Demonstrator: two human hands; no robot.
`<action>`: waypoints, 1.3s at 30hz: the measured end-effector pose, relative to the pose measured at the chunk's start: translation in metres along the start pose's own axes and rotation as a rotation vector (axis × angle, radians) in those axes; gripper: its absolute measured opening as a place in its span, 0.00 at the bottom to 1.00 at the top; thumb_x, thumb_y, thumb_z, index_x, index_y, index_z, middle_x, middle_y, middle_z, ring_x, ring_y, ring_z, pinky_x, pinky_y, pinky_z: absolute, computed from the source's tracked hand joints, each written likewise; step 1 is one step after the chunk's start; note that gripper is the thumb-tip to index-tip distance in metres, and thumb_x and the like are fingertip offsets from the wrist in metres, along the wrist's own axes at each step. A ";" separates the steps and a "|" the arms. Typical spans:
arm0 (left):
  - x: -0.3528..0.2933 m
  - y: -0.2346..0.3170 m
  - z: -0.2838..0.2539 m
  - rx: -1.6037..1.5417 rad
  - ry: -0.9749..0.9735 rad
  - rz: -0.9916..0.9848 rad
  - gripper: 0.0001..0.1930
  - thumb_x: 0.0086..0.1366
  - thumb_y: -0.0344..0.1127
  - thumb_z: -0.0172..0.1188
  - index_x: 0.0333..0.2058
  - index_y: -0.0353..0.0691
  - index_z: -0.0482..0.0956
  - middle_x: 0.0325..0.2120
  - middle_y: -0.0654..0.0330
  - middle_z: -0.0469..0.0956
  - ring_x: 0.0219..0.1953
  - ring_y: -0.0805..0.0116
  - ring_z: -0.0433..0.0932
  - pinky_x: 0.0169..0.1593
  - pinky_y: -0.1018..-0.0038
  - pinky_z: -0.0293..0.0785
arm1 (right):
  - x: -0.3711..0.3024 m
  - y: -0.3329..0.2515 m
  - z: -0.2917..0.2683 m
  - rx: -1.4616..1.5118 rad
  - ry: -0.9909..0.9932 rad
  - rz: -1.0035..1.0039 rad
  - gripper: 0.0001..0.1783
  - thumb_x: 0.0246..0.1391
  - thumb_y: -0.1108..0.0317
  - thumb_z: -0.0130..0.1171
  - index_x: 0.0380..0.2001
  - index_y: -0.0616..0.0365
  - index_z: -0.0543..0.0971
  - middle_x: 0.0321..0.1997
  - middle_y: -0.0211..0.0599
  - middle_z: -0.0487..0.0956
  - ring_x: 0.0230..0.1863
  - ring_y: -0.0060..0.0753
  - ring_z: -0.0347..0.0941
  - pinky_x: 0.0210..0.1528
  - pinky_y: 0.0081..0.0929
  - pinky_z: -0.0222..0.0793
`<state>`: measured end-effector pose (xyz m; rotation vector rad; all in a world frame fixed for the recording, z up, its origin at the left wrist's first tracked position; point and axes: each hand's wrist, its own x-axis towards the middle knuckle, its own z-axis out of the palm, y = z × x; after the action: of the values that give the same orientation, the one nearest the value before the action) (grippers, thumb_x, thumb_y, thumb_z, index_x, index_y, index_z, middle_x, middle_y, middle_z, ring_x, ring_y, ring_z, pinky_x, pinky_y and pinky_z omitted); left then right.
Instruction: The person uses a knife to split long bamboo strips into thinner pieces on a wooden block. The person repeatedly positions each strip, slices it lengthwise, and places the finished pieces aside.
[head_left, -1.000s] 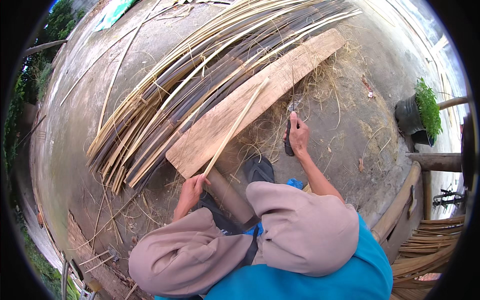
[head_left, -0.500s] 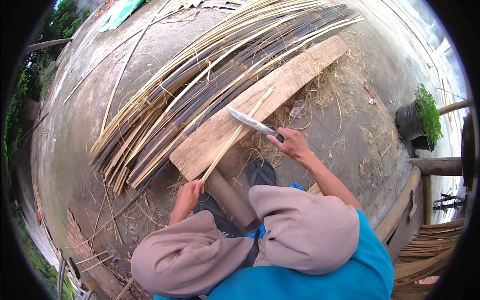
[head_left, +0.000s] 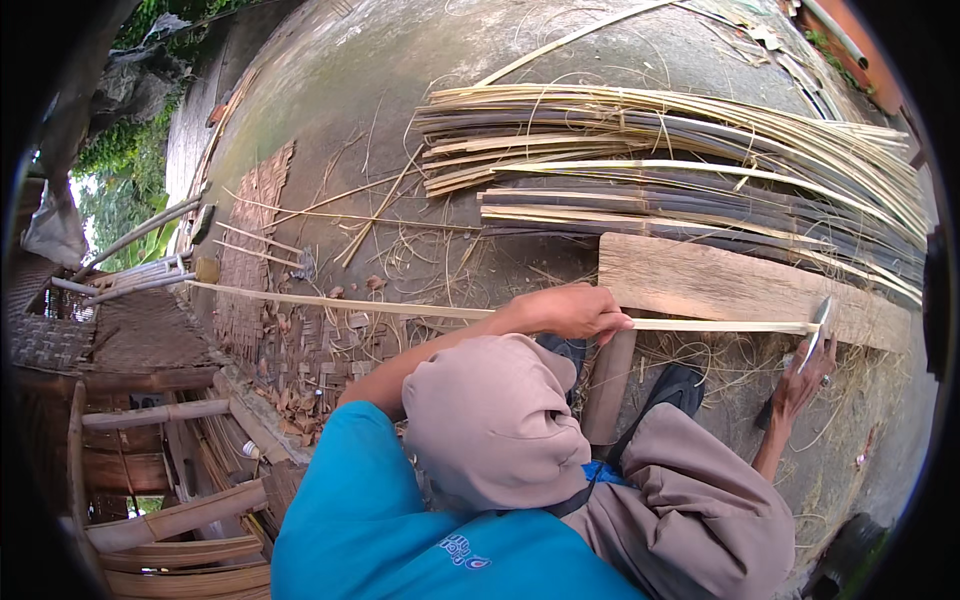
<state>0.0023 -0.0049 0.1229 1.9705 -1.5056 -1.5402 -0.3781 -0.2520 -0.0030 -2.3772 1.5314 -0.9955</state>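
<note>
A long pale bamboo strip (head_left: 720, 325) runs nearly level across the head view, along the near edge of a rough wooden plank (head_left: 700, 268). My left hand (head_left: 582, 312) is closed around the strip, and its long tail stretches far to the left past my forearm. At the strip's right end is the blade of a knife (head_left: 822, 318), touching or very close to it. My right hand (head_left: 803, 372) grips this knife; its fingers partly hide the handle. Below the plank, a round pole (head_left: 608, 390) sticks out between my feet.
Beyond the plank lies a large bundle of split bamboo strips (head_left: 640, 135). Thin shavings (head_left: 420, 260) and a woven mat (head_left: 250, 255) are on the ground at left. A bamboo frame (head_left: 170, 500) stands at lower left; a sandal (head_left: 680, 388) is near the pole.
The view has swung to the left. The strip now shows a long tail behind my left hand, and the knife has moved from across the strip over the plank to the strip's right end.
</note>
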 end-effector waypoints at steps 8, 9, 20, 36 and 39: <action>-0.077 -0.084 -0.019 0.088 0.453 -0.073 0.22 0.72 0.58 0.59 0.37 0.46 0.90 0.27 0.57 0.84 0.39 0.56 0.85 0.47 0.63 0.77 | 0.006 -0.061 0.023 -0.003 -0.382 -0.484 0.22 0.67 0.59 0.61 0.21 0.58 0.73 0.19 0.41 0.69 0.22 0.46 0.66 0.30 0.42 0.59; -0.082 -0.104 -0.008 0.148 0.700 -0.044 0.22 0.71 0.59 0.60 0.38 0.46 0.90 0.26 0.56 0.84 0.38 0.54 0.85 0.47 0.62 0.77 | 0.001 -0.084 0.029 0.013 -0.345 -0.527 0.20 0.64 0.59 0.64 0.21 0.56 0.73 0.19 0.39 0.71 0.20 0.43 0.67 0.28 0.40 0.61; -0.018 -0.117 0.129 -1.637 0.836 0.031 0.19 0.75 0.46 0.59 0.56 0.45 0.68 0.47 0.52 0.82 0.47 0.62 0.84 0.50 0.64 0.85 | -0.076 -0.232 0.047 0.138 -0.805 -0.397 0.30 0.67 0.46 0.58 0.19 0.60 0.72 0.17 0.49 0.72 0.20 0.56 0.71 0.27 0.47 0.63; -0.087 -0.357 -0.021 -1.688 1.261 0.016 0.09 0.76 0.35 0.56 0.50 0.40 0.73 0.42 0.52 0.81 0.44 0.53 0.83 0.52 0.56 0.87 | -0.083 -0.200 0.028 0.665 -1.076 0.064 0.29 0.77 0.49 0.44 0.48 0.66 0.82 0.38 0.42 0.82 0.36 0.31 0.78 0.42 0.30 0.73; -0.084 -0.424 -0.054 -1.759 1.489 -0.104 0.08 0.75 0.34 0.59 0.46 0.36 0.74 0.37 0.52 0.83 0.37 0.54 0.84 0.45 0.61 0.89 | -0.082 -0.195 0.028 0.662 -1.086 0.122 0.28 0.76 0.49 0.45 0.47 0.65 0.82 0.36 0.40 0.82 0.34 0.30 0.77 0.41 0.29 0.74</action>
<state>0.2950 0.2326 -0.0962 1.1290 0.5391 -0.3843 -0.2352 -0.0961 0.0266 -1.7575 0.7377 -0.0423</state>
